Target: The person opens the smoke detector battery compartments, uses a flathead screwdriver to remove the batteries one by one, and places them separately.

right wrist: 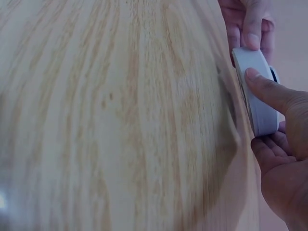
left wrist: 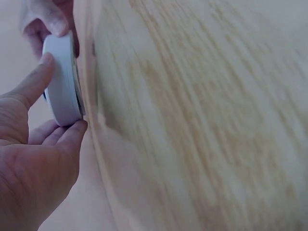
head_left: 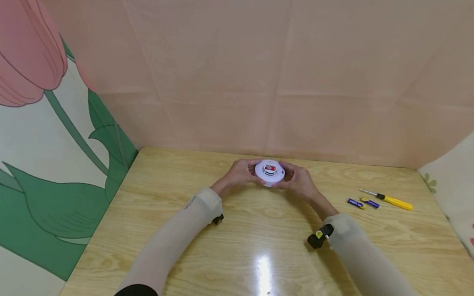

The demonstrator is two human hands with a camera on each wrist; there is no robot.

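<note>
A round white smoke detector [head_left: 276, 175] with a red label on its raised centre is held between both hands near the table's far edge. My left hand [head_left: 244, 172] grips its left side, thumb on the near rim and fingers behind. On the opposite side my right hand [head_left: 299, 180] grips it the same way. In the left wrist view the smoke detector [left wrist: 62, 82] appears edge-on, with the left thumb pressed on its side wall. The right wrist view shows the right thumb across the rim of the smoke detector [right wrist: 257, 96].
To the right lie two small batteries [head_left: 355, 203] with blue and yellow wrapping. Just beyond them is a screwdriver [head_left: 397, 202] with a yellow handle. The wooden table [head_left: 193, 274] meets a pink backdrop [head_left: 206, 117] directly behind the hands.
</note>
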